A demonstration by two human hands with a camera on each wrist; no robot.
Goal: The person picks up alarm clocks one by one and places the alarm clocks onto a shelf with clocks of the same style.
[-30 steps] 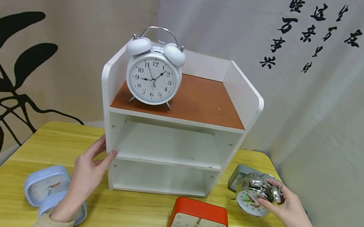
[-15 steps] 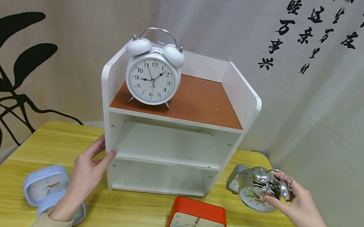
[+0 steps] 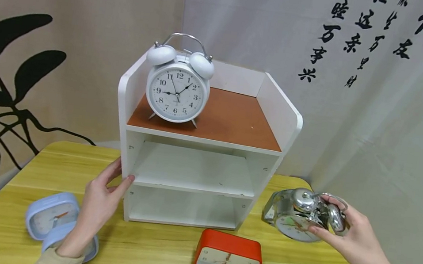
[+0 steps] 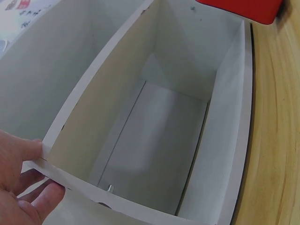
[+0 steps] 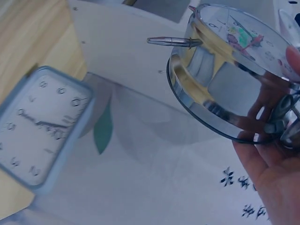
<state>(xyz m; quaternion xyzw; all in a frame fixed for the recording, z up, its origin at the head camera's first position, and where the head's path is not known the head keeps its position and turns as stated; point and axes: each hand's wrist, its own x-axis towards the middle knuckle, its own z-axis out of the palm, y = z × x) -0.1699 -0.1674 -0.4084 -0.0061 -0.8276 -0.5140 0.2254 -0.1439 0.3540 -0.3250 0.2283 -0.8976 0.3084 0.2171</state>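
Pale cloth backdrop [image 3: 250, 21] hangs behind a wood-grain table [image 3: 139, 252]. At the head view's right, the right hand [image 3: 357, 242] pinches the silver twin-bell alarm clock [image 3: 299, 212], thumb over its dial, other fingers behind. Left of it in the right wrist view, apart, is a grey-blue rectangular clock [image 5: 44, 126]. At centre left, the left hand [image 3: 100, 195] grips the white shelf unit [image 3: 280, 114] by its side panel. Best, I judge: a firm hold on the silver clock's body, its metal leg [image 5: 173, 42] clear of the grey-blue clock, and light bracing so the white twin-bell alarm clock [image 3: 177, 94] on top doesn't rock.
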